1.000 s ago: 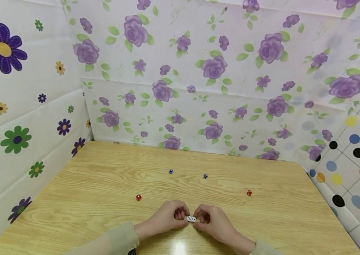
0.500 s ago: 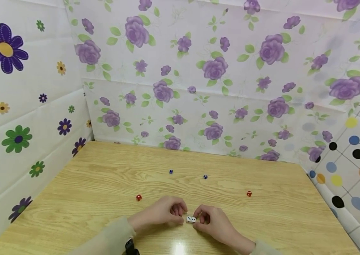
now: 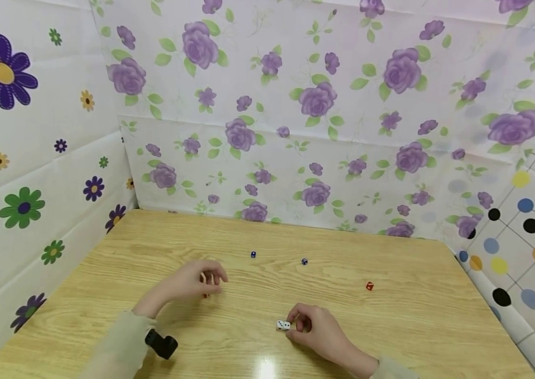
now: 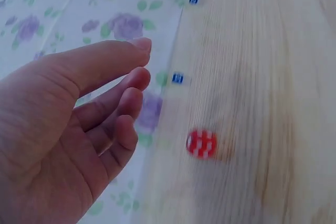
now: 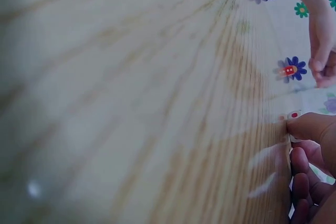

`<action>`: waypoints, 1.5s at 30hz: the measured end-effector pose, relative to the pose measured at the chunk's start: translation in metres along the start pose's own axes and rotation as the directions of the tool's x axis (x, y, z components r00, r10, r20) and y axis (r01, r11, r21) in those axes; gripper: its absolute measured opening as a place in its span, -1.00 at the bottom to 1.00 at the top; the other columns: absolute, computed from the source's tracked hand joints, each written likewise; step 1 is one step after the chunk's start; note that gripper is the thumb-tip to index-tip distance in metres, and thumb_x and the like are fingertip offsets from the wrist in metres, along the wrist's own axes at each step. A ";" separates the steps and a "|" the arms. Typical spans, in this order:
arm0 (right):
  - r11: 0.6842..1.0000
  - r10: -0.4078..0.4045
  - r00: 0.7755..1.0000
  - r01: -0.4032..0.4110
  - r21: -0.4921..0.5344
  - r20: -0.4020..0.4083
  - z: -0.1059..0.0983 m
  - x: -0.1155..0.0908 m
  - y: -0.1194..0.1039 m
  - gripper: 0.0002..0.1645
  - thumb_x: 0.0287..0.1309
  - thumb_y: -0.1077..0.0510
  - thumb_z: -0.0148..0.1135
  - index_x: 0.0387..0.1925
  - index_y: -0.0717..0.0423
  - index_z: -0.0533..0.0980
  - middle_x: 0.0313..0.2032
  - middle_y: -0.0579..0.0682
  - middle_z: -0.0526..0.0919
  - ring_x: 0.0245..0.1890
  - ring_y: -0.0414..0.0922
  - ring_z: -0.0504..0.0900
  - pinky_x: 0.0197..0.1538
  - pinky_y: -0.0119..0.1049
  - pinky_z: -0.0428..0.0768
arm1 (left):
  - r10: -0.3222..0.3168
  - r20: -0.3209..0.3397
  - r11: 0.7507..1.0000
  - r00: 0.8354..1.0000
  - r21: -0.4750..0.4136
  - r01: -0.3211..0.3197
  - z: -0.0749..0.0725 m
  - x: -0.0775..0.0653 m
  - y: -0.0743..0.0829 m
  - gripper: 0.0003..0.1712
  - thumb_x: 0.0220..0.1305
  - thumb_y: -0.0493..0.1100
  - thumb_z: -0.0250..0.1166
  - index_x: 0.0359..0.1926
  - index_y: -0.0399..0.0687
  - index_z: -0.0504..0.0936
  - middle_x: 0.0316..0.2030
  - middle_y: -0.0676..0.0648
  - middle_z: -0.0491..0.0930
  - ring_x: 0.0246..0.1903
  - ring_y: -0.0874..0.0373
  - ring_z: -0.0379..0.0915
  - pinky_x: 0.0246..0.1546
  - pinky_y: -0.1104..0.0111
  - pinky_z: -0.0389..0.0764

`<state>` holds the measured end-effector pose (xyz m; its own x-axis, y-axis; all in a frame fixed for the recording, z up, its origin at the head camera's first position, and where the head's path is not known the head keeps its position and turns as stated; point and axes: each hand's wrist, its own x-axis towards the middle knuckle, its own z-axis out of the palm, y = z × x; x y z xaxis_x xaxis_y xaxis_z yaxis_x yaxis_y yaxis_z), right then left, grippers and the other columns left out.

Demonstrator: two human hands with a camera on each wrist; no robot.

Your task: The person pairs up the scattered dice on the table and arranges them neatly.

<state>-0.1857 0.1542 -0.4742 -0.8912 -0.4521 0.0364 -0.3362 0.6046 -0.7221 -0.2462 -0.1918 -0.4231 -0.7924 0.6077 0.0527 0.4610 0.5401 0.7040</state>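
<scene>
Two white dice (image 3: 280, 325) sit side by side on the wooden table (image 3: 153, 237). My right hand (image 3: 319, 332) pinches the right one between thumb and forefinger. In the right wrist view a white die (image 5: 294, 115) shows beside the thumb, partly covered. My left hand (image 3: 190, 281) hovers above the left red die (image 3: 205, 296), which it partly hides in the head view. Its fingers are loosely bent and hold nothing; in the left wrist view that red die (image 4: 202, 144) lies apart from the fingertips (image 4: 140, 45), blurred.
Two blue dice, one on the left (image 3: 253, 255) and one on the right (image 3: 304, 261), lie toward the back. Another red die (image 3: 370, 286) lies to the right. Flowered cloth (image 3: 291, 131) rises behind the table, with patterned cloths at both sides.
My left hand has let go of the left white die and moved left and forward to the red die. My right hand has stayed in place at the white dice.
</scene>
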 end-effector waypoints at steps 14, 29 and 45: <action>1.000 -0.005 1.000 0.005 -0.001 -0.004 0.001 0.000 0.001 -0.84 0.10 0.02 0.44 -0.30 -0.15 0.59 -0.53 -0.26 0.50 -0.56 -0.42 0.38 -0.44 -0.49 0.40 | -0.015 0.023 0.999 1.000 0.031 0.014 -0.012 -0.025 -0.041 -0.87 0.22 -0.25 0.37 -0.19 -0.03 0.67 -0.34 0.03 0.61 -0.36 0.36 0.44 -0.33 0.45 0.53; 1.000 -0.011 1.000 0.011 -0.009 -0.006 0.002 -0.001 0.000 -0.85 0.11 0.04 0.43 -0.30 -0.15 0.59 -0.53 -0.27 0.50 -0.56 -0.42 0.37 -0.45 -0.49 0.40 | -0.037 -0.008 0.999 0.999 -0.005 0.037 -0.003 -0.023 -0.050 -0.88 0.24 -0.25 0.36 -0.20 0.04 0.68 -0.38 0.06 0.60 -0.40 0.35 0.42 -0.36 0.46 0.49; 1.000 -0.008 1.000 0.008 -0.018 -0.010 0.001 -0.001 0.000 -0.84 0.11 0.04 0.43 -0.29 -0.14 0.59 -0.53 -0.27 0.50 -0.55 -0.42 0.37 -0.44 -0.49 0.41 | 0.012 -0.023 1.000 1.000 -0.003 -0.012 0.002 -0.020 -0.051 -0.90 0.25 -0.20 0.37 -0.21 0.07 0.69 -0.39 0.06 0.59 -0.44 0.37 0.39 -0.40 0.46 0.49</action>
<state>-0.1849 0.1539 -0.4753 -0.8914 -0.4505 0.0488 -0.3484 0.6125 -0.7095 -0.2535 -0.2303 -0.4611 -0.7961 0.6002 0.0774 0.4692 0.5313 0.7054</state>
